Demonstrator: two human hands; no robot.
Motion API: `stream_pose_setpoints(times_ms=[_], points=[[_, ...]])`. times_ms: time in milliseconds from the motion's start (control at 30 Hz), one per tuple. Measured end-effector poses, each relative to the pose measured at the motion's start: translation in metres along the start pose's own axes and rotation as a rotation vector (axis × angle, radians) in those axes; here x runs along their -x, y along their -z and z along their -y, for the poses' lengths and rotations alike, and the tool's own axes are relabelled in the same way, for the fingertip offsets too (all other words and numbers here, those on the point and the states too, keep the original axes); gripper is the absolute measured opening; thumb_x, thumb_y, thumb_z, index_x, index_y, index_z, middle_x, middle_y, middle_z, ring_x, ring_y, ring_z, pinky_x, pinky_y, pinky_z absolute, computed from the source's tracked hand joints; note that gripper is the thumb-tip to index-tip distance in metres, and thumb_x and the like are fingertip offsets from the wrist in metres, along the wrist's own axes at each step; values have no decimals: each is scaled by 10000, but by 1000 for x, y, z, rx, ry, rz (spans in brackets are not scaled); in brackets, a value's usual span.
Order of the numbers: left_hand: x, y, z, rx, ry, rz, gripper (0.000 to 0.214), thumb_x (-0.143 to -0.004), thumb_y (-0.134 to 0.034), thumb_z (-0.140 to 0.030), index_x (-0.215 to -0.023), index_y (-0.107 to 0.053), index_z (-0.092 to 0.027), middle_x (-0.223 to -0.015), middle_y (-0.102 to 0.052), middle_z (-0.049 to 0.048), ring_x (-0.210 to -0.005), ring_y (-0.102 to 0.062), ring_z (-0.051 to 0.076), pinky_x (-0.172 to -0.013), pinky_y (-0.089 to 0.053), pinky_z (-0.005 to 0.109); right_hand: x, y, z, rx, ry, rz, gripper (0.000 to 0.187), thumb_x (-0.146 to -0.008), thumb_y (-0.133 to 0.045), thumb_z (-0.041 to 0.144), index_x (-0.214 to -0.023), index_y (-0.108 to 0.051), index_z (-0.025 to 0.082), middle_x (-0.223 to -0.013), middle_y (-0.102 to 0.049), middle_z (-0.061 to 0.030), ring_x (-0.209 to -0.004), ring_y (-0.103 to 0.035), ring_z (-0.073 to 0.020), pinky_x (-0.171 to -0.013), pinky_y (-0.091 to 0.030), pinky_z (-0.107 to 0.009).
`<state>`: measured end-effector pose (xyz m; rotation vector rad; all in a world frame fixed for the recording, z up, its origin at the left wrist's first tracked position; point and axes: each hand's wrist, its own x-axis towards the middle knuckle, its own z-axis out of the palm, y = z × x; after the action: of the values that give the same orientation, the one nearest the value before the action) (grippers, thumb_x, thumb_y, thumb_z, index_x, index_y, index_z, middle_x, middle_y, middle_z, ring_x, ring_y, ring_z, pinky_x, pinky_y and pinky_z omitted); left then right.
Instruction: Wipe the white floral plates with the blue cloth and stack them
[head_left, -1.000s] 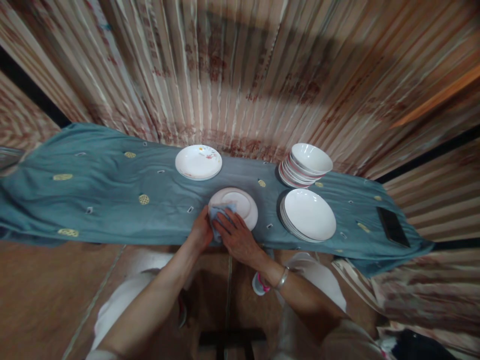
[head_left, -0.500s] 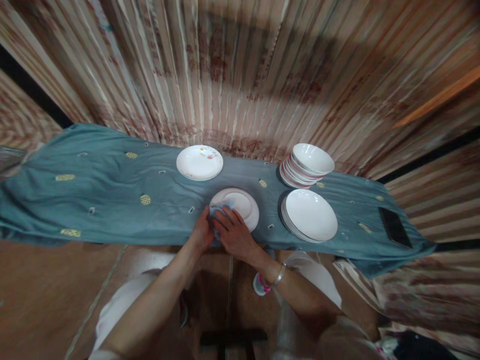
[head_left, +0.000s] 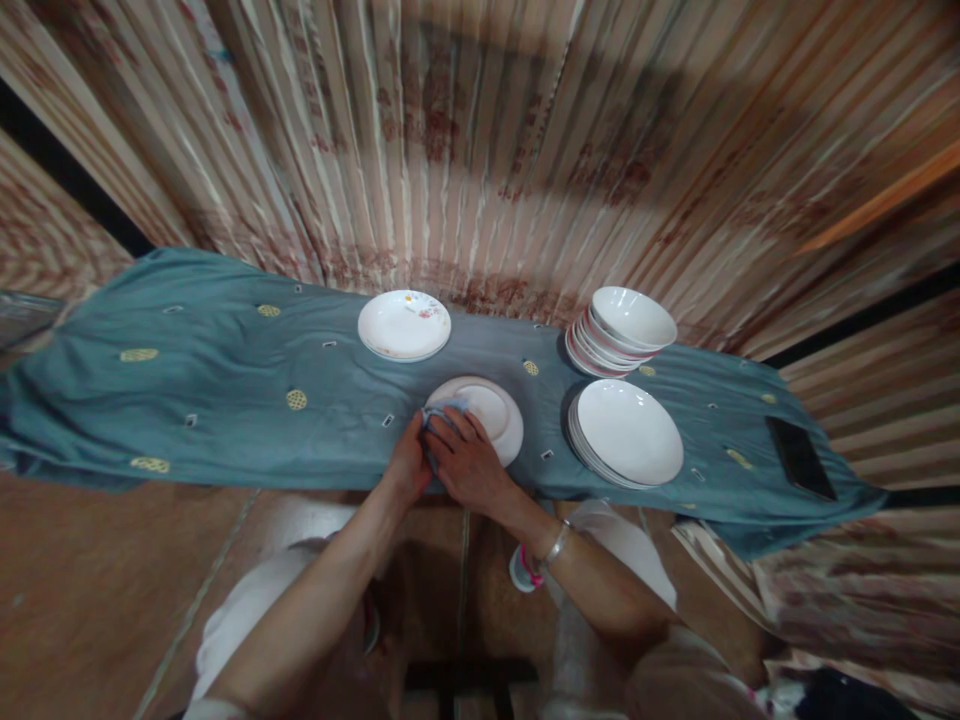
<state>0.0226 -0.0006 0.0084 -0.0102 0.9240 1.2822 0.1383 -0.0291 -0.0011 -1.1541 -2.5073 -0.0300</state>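
An upside-down white plate (head_left: 491, 410) rests near the front edge of the cloth-covered table, its foot ring facing up. My left hand (head_left: 410, 458) grips the left rim of this plate, fingers closed round the edge. Under my right hand (head_left: 469, 462) a light blue cloth (head_left: 444, 410) is bunched and pressed onto the plate's left part. The right fingers bend over the cloth, and my two hands almost touch. Part of the cloth is hidden beneath the fingers.
White plates with a floral print (head_left: 405, 326) lie behind. To the right stand a stack of plates (head_left: 630, 432) and a stack of bowls (head_left: 631, 318). A black phone-like slab (head_left: 799, 456) lies at the far right. A pleated curtain (head_left: 480, 150) hangs behind the table.
The whole view has shifted slightly, so everything sits a little further right. Both hands stay on the plate and cloth, with only a slight movement of the right fingers.
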Motion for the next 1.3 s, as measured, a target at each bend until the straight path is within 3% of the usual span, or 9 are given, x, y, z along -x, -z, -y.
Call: stream_pose_setpoints(times_ms=[100,300,467,733,867,1033,1300], points=[[-1,-1,0,7,-4,-91,305,-972,-463,-177,-748,-669,-154,-691,-684,-4,-638,-619,87,-711,-506,167,-2,-1,0,4,6,-13,386,-942,-543,199,-1318,-609,137,-1418,-589,-122,-1408,-389,-303,-1202,-273,-495],[4,-6,-2,14,2,-78,303,-980,-456,-188,-786,-687,-161,-721,-696,-8,-688,-641,86,-805,-508,168,-5,1,1,-19,-20,9,405,-925,-556,177,-1327,-603,159,-1422,-587,-120,-1411,-384,-297,-1198,-269,-513],[6,-6,-3,-4,-2,-79,336,-988,-443,-177,-753,-683,-165,-749,-716,-1,-703,-648,77,-788,-503,149,-10,3,2,-8,-40,19,381,-940,-544,185,-1315,-610,158,-1421,-593,-107,-1397,-398,-291,-1206,-242,-496],[7,-7,-3,-11,33,-108,256,-988,-467,-213,-1007,-718,-167,-846,-750,10,-849,-700,107,-863,-531,188,-26,1,2,12,-99,21,312,-972,-507,188,-1255,-633,156,-1384,-612,-107,-1365,-416,-285,-1193,-232,-501],[6,-6,-3,-25,107,-78,296,-994,-445,-246,-1138,-690,-162,-834,-752,22,-892,-719,139,-862,-559,232,-36,3,0,22,-147,45,266,-981,-500,197,-1196,-650,153,-1353,-622,-116,-1347,-423,-286,-1176,-251,-498],[5,-5,-3,10,169,-7,360,-1018,-386,-295,-1109,-689,-123,-963,-772,92,-1016,-720,172,-906,-560,271,-44,6,-3,26,-193,79,285,-973,-514,218,-1230,-628,170,-1386,-594,-116,-1348,-414,-297,-1169,-252,-518],[4,-5,-3,10,127,112,432,-1013,-344,-284,-1258,-650,-102,-1100,-762,132,-1195,-653,219,-1066,-482,356,-54,8,-15,26,-305,101,314,-977,-486,242,-1254,-625,190,-1371,-607,-121,-1327,-450,-295,-1158,-264,-529]])
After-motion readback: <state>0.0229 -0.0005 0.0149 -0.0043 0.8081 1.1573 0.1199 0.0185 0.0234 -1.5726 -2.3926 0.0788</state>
